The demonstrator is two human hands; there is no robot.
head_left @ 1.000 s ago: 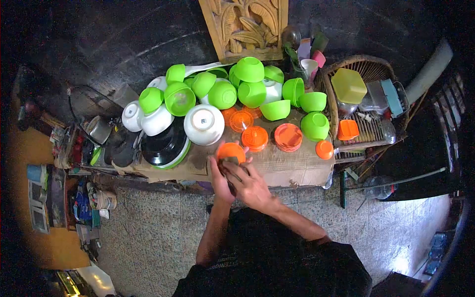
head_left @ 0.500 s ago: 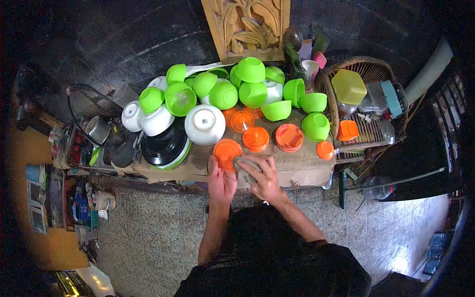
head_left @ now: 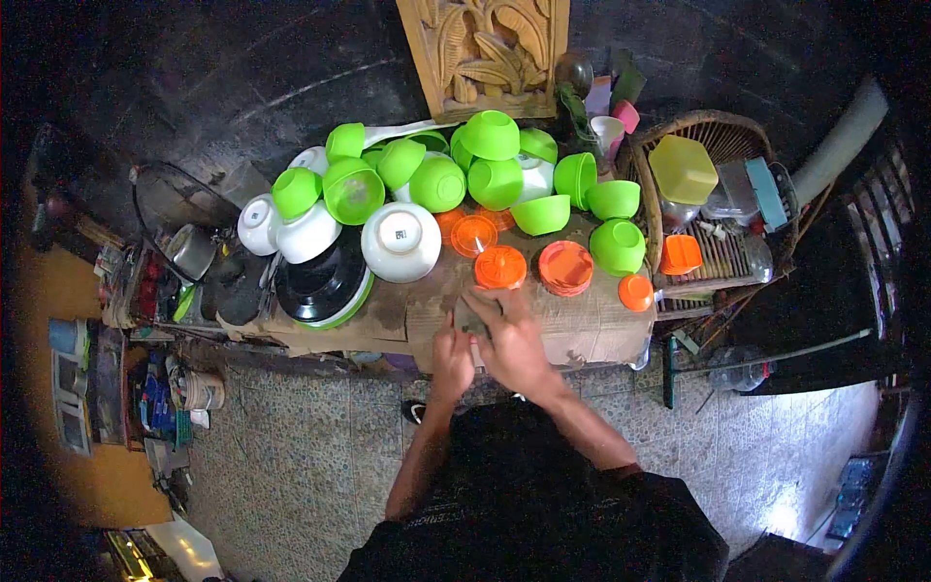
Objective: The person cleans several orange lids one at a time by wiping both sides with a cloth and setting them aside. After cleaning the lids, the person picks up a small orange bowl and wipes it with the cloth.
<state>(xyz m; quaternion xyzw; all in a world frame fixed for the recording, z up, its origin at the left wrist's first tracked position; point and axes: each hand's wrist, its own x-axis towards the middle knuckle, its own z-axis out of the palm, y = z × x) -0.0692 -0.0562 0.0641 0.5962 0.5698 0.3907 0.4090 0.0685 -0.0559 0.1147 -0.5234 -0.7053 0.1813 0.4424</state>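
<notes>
My two hands meet over the front of the cardboard-covered table. My right hand (head_left: 516,351) is closed on a grey-green cloth (head_left: 473,312), its fingers stretched across it. Below and to the left, my left hand (head_left: 452,365) grips an orange lid, almost wholly hidden by the cloth and fingers; only a sliver of orange shows between the hands. Just beyond them is a ribbed orange lid stack (head_left: 500,269), with another pile of orange lids (head_left: 565,269) to its right. A clear-centred orange lid (head_left: 474,236) lies behind.
Many green bowls (head_left: 437,185) and white bowls (head_left: 401,242) are heaped upside down or tilted at the back. A black lidded pan (head_left: 322,286) stands left. On the right are a small orange cup (head_left: 636,293) and a wicker basket (head_left: 713,121) of plastic containers. Cardboard (head_left: 388,335) covers the table.
The cloth has moved left and up over the orange lid, which was in plain view before. Both hands have drawn closer together, my left hand shifting right and slightly down.
</notes>
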